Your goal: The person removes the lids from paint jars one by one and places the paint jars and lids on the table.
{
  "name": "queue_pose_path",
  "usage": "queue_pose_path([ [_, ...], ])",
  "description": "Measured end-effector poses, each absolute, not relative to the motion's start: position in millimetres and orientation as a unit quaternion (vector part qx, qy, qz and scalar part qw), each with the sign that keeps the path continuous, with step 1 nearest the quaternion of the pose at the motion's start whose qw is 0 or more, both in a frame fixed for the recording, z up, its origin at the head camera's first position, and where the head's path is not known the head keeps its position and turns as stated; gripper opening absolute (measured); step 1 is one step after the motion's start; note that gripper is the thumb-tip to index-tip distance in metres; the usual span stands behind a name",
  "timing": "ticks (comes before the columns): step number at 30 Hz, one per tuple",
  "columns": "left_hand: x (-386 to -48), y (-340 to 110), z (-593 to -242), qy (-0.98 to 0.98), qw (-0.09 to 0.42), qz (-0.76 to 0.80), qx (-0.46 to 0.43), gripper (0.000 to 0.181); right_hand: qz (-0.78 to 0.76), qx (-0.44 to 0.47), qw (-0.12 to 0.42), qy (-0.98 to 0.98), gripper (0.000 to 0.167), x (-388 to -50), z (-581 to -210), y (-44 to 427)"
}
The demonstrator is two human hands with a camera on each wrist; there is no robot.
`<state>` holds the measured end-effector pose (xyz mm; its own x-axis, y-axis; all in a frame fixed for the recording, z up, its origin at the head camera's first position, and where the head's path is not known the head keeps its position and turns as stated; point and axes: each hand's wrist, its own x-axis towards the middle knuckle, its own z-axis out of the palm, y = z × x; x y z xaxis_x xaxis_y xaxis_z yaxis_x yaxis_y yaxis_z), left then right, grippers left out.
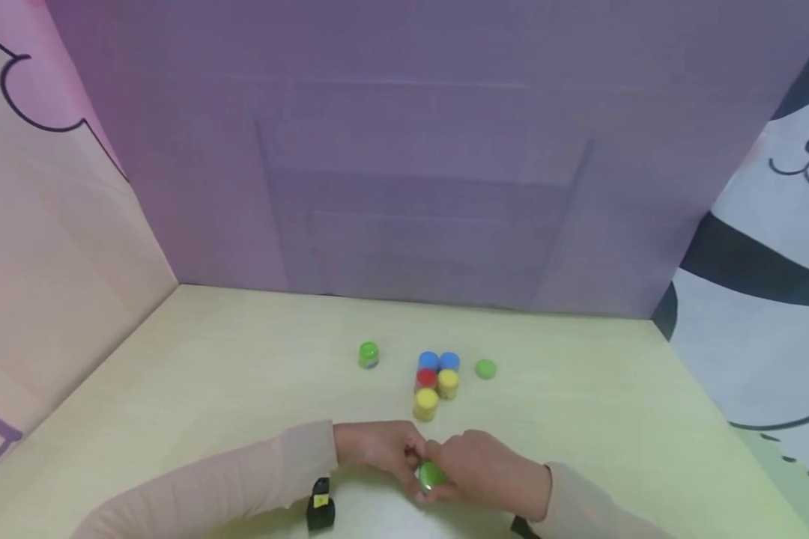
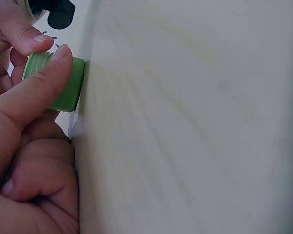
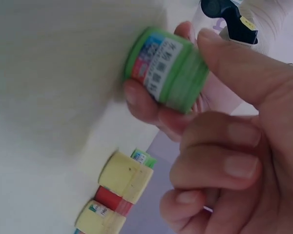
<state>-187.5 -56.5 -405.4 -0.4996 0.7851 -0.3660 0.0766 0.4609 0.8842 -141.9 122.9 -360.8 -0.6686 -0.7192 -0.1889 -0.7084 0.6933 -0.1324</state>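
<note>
Both hands meet on a small green jar [image 1: 433, 475] near the front of the table. My left hand [image 1: 380, 448] grips its lower part, with the thumb along the side in the left wrist view. From the other side my right hand [image 1: 491, 473] pinches the ridged green lid [image 3: 188, 80] between thumb and finger, its other fingers curled in. A white printed label [image 3: 165, 66] shows on the jar's side in the right wrist view. The jar's base is at or very close to the tabletop.
Beyond the hands stand two yellow jars [image 1: 425, 404], a red jar [image 1: 426, 380] and two blue jars [image 1: 428, 361], grouped closely. Another green jar [image 1: 368, 355] is to their left. A flat green disc [image 1: 485, 369], like a lid, lies right. Purple panel [image 1: 411, 187] behind.
</note>
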Motion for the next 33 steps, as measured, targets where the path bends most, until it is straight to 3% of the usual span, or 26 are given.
queue_pose_path([
  [4, -186.9, -55.2, -405.9, 0.755, 0.406, 0.427, 0.289, 0.015, -0.006, -0.393, 0.123, 0.911, 0.047, -142.6, -358.3, 122.5],
  [14, -187.0, -57.8, -404.6, 0.753, 0.409, 0.432, 0.281, 0.018, 0.06, -0.383, 0.13, 0.913, 0.05, -141.6, -351.0, 113.0],
  [27, -187.8, -56.4, -404.2, 0.737, 0.407, 0.446, 0.303, 0.032, 0.144, -0.395, 0.108, 0.901, 0.038, -139.7, -345.6, 109.2],
  [33, -188.0, -55.2, -403.9, 0.75, 0.407, 0.433, 0.29, 0.012, 0.1, -0.387, 0.107, 0.91, 0.048, -138.9, -346.3, 114.0],
])
